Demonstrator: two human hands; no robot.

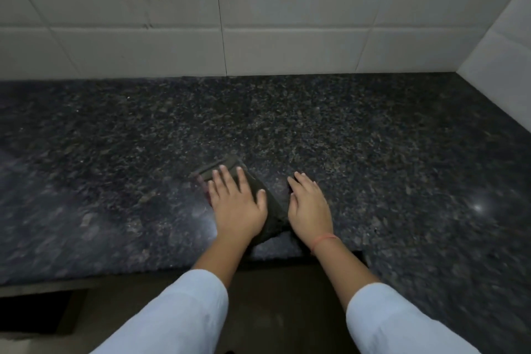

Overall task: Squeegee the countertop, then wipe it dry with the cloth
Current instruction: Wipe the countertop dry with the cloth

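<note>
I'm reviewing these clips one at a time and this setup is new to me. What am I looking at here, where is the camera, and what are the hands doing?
There is no machine here, and only one picture: a wide-angle camera worn on a person's head, looking forward and down. The arms in pale sleeves are that person's own. The dark speckled slab is a stone countertop, with a white tiled wall behind it. A dark cloth lies flat on the countertop near its front edge. The left hand presses flat on the cloth, fingers spread. The right hand lies flat at the cloth's right edge. Neither hand has a closed grip on anything. No squeegee is visible.
</note>
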